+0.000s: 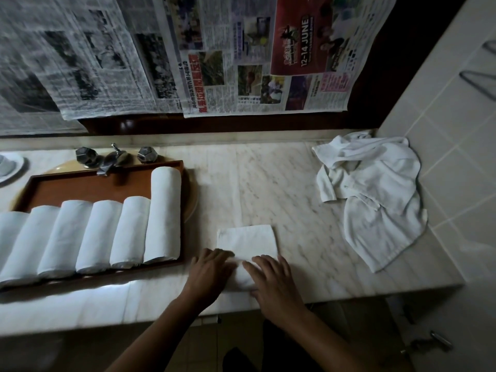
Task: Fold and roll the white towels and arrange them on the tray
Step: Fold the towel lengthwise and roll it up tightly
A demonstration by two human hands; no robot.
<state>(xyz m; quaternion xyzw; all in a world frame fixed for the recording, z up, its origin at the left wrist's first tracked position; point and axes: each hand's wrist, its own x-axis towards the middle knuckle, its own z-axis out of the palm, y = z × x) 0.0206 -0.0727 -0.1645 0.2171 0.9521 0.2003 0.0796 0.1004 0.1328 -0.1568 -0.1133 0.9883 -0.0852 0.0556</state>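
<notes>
- The folded towel [247, 241] lies flat near the desk's [295, 189] front edge.
- The left grip [212, 269] and right grip [273, 280] press its near end, fingers flat, clasping nothing.
- Six rolled towels [104, 234] lie on one tray [80, 187].
- The newspaper [303, 49] reads "12-14 JUNE".

Faucet [111, 159], newspapers [188, 55], marble counter [268, 183]
</notes>
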